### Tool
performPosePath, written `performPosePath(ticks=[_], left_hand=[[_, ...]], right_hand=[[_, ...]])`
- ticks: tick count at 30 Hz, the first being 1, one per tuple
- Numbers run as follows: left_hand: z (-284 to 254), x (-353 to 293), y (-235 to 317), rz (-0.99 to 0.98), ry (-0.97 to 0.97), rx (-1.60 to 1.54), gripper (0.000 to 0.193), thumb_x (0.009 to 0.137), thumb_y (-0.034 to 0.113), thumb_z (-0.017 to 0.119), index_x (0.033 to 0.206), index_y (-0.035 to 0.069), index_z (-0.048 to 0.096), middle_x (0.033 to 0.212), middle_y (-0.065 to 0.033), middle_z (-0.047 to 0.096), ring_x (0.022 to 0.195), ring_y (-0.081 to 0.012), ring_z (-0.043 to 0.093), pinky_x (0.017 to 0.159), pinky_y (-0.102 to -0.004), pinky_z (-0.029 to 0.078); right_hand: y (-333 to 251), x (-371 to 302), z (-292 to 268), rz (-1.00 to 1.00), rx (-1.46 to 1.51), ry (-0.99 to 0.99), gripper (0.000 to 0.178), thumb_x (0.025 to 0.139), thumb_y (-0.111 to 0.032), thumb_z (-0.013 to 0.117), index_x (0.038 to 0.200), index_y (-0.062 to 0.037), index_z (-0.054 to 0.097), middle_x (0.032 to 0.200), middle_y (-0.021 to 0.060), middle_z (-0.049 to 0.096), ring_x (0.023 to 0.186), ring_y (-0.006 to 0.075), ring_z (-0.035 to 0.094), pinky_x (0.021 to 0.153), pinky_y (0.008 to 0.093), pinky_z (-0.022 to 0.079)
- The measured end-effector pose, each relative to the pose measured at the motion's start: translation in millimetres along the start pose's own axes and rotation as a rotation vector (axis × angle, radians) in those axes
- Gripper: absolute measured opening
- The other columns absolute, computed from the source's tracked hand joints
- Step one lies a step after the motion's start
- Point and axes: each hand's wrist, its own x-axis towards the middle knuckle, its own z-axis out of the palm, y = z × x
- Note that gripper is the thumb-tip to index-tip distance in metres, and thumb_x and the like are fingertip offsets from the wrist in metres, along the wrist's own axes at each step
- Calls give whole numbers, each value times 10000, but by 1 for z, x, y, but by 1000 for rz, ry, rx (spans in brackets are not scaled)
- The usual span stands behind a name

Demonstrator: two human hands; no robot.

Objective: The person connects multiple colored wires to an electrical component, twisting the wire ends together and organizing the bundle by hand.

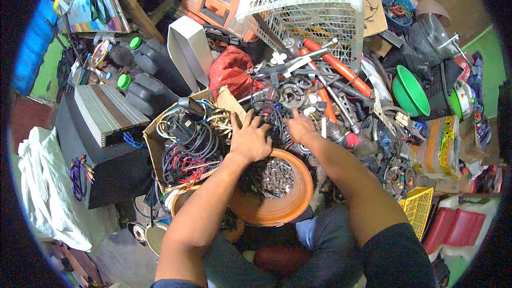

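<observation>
My left hand (249, 137) lies with fingers spread at the right edge of an open cardboard box (153, 152), its fingertips among dark cables and small parts. Coiled black, red and pale cables (186, 136) fill that box. My right hand (302, 129) reaches into a heap of metal parts, close to a round metal ring (292, 95). Its visible fingers are apart, and I see nothing held in them; the other fingers are hidden. Below both hands, an orange-brown plastic bowl (298, 194) holds a pile of small metal pieces (276, 178), partly behind my left forearm.
Beyond the heap lie a white plastic crate (306, 8), orange-red tubes (341, 66) and a red bag (230, 69). An orange case (218, 2) stands farther back. A green bowl (410, 92) sits right, a yellow basket (417, 209) nearer. Left is a black box (114, 173).
</observation>
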Motion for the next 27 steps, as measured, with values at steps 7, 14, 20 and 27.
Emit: performPosePath(ticks=[7, 14, 20, 27], left_hand=[[-1, 0, -1, 1, -12, 13, 442, 878, 363, 521, 1241, 149, 655, 1377, -130, 525, 1439, -318, 293, 1138, -703, 57], [-2, 0, 1, -11, -29, 17, 440, 877, 354, 520, 1240, 144, 654, 1391, -152, 515, 1432, -315, 309, 1143, -691, 70], [2, 1, 2, 3, 117, -76, 658, 888, 341, 548, 1505, 221, 352, 1447, -147, 466, 1418, -336, 327, 1120, -716, 103], [-3, -1, 2, 51, 140, -56, 723, 893, 559, 577, 1521, 329, 305, 1464, -107, 456, 1388, -356, 369, 1104, -726, 135]], right_hand=[[-10, -4, -24, -33, -348, -164, 334, 946, -255, 556, 1235, -121, 657, 1308, 96, 572, 1216, 282, 580, 975, 517, 443], [40, -11, -37, -107, -102, 380, 367, 904, -264, 670, 1209, -74, 599, 1226, 143, 567, 1136, 333, 606, 953, 536, 458], [41, -21, -53, -356, 347, 568, 310, 908, -317, 670, 1010, -26, 642, 920, 163, 616, 916, 369, 642, 778, 461, 511], [-7, -41, -98, -392, 771, 583, 285, 965, -218, 599, 816, 16, 663, 735, 163, 622, 689, 279, 627, 626, 390, 470]])
